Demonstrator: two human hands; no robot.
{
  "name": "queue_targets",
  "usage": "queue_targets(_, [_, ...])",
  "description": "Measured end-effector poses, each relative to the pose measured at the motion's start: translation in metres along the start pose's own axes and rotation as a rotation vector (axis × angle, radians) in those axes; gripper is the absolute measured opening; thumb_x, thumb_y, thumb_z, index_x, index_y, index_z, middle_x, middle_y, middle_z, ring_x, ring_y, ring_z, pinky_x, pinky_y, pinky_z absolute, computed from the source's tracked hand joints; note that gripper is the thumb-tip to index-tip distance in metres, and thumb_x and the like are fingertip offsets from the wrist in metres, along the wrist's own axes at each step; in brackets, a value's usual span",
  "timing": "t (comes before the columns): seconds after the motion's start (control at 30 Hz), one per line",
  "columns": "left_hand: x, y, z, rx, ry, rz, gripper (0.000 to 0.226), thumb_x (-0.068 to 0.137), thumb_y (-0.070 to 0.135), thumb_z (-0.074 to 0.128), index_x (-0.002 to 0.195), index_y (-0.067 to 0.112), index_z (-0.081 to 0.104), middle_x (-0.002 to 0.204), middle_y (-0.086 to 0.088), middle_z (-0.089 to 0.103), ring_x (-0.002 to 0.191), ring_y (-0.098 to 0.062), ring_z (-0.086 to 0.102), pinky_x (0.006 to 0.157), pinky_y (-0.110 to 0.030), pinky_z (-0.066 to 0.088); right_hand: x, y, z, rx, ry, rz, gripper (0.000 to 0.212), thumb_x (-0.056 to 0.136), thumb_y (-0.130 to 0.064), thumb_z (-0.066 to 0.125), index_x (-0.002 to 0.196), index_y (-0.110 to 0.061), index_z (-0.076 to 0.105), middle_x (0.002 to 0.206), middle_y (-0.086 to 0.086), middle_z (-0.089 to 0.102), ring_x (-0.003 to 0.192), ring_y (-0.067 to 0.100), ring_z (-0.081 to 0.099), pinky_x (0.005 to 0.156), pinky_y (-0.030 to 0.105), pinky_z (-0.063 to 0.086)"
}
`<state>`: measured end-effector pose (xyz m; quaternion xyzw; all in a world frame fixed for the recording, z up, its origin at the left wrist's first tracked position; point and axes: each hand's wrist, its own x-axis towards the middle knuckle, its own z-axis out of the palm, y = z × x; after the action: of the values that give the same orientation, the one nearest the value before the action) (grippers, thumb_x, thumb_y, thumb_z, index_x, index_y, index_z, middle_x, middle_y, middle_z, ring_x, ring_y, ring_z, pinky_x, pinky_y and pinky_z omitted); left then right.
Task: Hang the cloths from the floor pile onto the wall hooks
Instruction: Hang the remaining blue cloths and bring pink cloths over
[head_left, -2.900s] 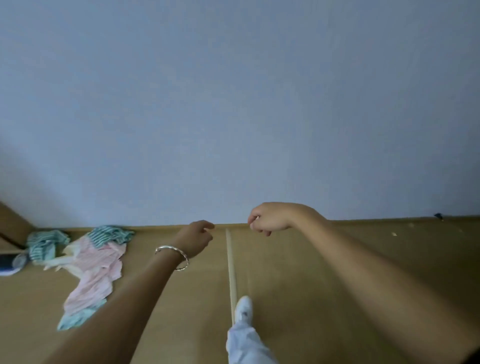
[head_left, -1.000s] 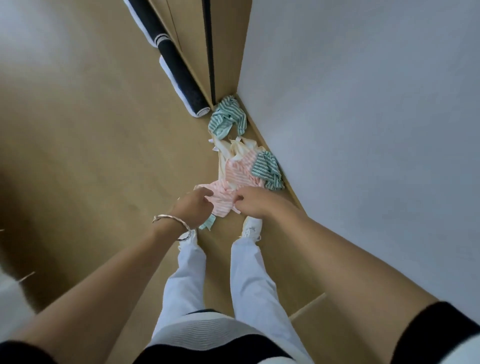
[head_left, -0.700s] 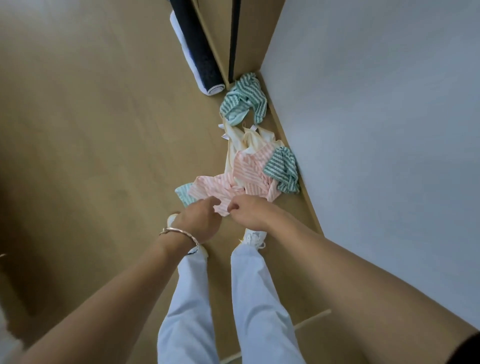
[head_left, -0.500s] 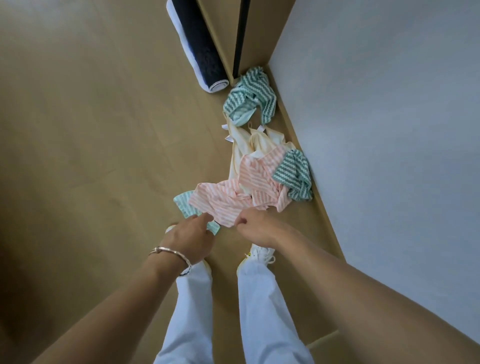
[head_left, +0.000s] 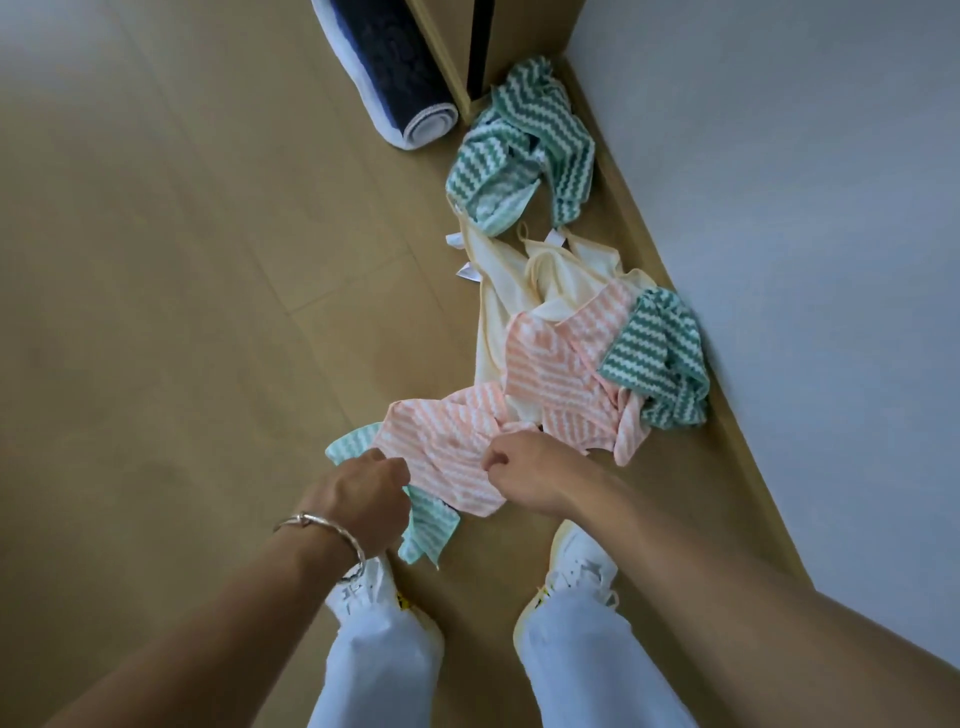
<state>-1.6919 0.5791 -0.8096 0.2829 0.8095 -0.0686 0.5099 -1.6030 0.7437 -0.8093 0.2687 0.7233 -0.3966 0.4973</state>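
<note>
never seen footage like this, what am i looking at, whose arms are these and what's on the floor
No machine here: one camera sits on a person's head, looking down, so the arms are their own. The left hand, wearing a bracelet, and the right hand each pinch the near edge of a pink cloth. It lies in a pile on the floor beside the wall, over a mint cloth, with a cream cloth, a near green cloth and a far green cloth. A rolled mat lies beyond.
</note>
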Motion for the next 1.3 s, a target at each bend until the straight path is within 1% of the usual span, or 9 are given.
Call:
queue_targets(0.23, [0.086, -0.026, 0.056, 0.055, -0.022, -0.034, 0.042, 0.096, 0.028, 0.029, 0.121, 0.018, 0.06, 0.132, -0.005, 0.051, 0.129, -0.024, 0.038, 0.104, -0.03, 0.032, 0.097, 0.052, 0.031, 0.014, 0.005, -0.013, 0.04, 0.094, -0.023, 0.036, 0.126, -0.03, 0.059, 0.155, 0.001, 0.026, 0.146, 0.019, 0.016, 0.117, 0.042, 0.02])
queue_targets(0.47, [0.139, -0.037, 0.101, 0.037, -0.07, -0.08, 0.037, 0.099, 0.031, 0.031, 0.115, 0.016, 0.06, 0.126, -0.007, 0.054, 0.124, -0.022, 0.043, 0.101, -0.029, 0.028, 0.145, 0.076, 0.056, 0.127, 0.008, 0.021, 0.042, 0.094, -0.03, 0.038, 0.133, -0.029, 0.053, 0.156, -0.008, 0.025, 0.142, 0.018, 0.024, 0.114, 0.038, 0.026])
queue_targets(0.6, [0.134, -0.035, 0.094, -0.082, 0.158, -0.087, 0.03, 0.096, 0.019, 0.035, 0.076, 0.012, 0.057, 0.095, -0.01, 0.064, 0.093, -0.027, 0.057, 0.08, -0.033, 0.037, 0.138, 0.072, 0.053, 0.205, 0.029, -0.01, 0.028, 0.094, -0.028, 0.041, 0.09, -0.016, 0.067, 0.109, 0.002, 0.065, 0.101, 0.02, 0.056, 0.094, 0.038, 0.043])
queue_targets(0.67, [0.122, -0.033, 0.084, -0.189, 0.24, -0.08, 0.025, 0.092, 0.019, 0.042, 0.073, 0.01, 0.056, 0.085, -0.008, 0.061, 0.082, -0.026, 0.057, 0.07, -0.031, 0.036, 0.121, 0.068, 0.047, 0.224, 0.047, 0.001, 0.034, 0.093, -0.031, 0.043, 0.063, -0.017, 0.05, 0.082, 0.002, 0.059, 0.073, 0.017, 0.049, 0.07, 0.035, 0.038])
queue_targets(0.87, [0.037, 0.0, -0.001, -0.364, 0.37, 0.028, 0.025, 0.086, 0.006, 0.045, 0.107, 0.02, 0.045, 0.088, 0.005, 0.044, 0.061, -0.008, 0.041, 0.051, -0.021, 0.026, 0.032, 0.045, 0.005, 0.2, 0.087, -0.03, 0.028, 0.095, -0.033, 0.046, 0.075, -0.021, 0.061, 0.075, -0.009, 0.058, 0.077, 0.01, 0.055, 0.065, 0.028, 0.038])
queue_targets(0.93, [0.004, 0.013, -0.041, -0.373, 0.423, 0.068, 0.034, 0.085, 0.004, 0.046, 0.115, 0.02, 0.044, 0.092, 0.005, 0.046, 0.057, -0.008, 0.041, 0.047, -0.017, 0.027, -0.005, 0.033, -0.015, 0.161, 0.092, -0.035, 0.023, 0.096, -0.03, 0.044, 0.099, -0.031, 0.067, 0.103, -0.016, 0.065, 0.101, 0.01, 0.058, 0.083, 0.027, 0.044])
queue_targets(1.0, [-0.028, 0.026, -0.085, -0.356, 0.479, 0.117, 0.043, 0.083, 0.003, 0.047, 0.123, 0.02, 0.044, 0.105, 0.002, 0.052, 0.07, -0.017, 0.05, 0.052, -0.018, 0.029, -0.047, 0.02, -0.037, 0.113, 0.112, -0.028, 0.035, 0.097, -0.028, 0.043, 0.13, -0.029, 0.055, 0.131, -0.008, 0.058, 0.121, 0.013, 0.052, 0.097, 0.028, 0.04])
queue_targets(1.1, [-0.078, 0.051, -0.163, -0.322, 0.567, 0.182, 0.054, 0.082, 0.004, 0.047, 0.134, 0.02, 0.04, 0.119, -0.001, 0.053, 0.102, -0.023, 0.055, 0.066, -0.019, 0.03, -0.113, 0.0, -0.081, 0.062, 0.216, -0.037, 0.052, 0.096, -0.027, 0.042, 0.146, -0.031, 0.031, 0.127, 0.005, 0.06, 0.114, 0.022, 0.055, 0.095, 0.032, 0.043])
queue_targets(1.3, [-0.215, 0.118, -0.325, -0.166, 0.751, 0.315, 0.041, 0.088, 0.007, 0.041, 0.124, 0.02, 0.056, 0.115, -0.001, 0.054, 0.099, -0.022, 0.056, 0.072, -0.021, 0.033, -0.272, -0.03, -0.185, -0.018, 0.498, -0.039, 0.032, 0.094, -0.023, 0.042, 0.124, -0.016, 0.051, 0.113, 0.011, 0.065, 0.104, 0.028, 0.058, 0.078, 0.032, 0.045])
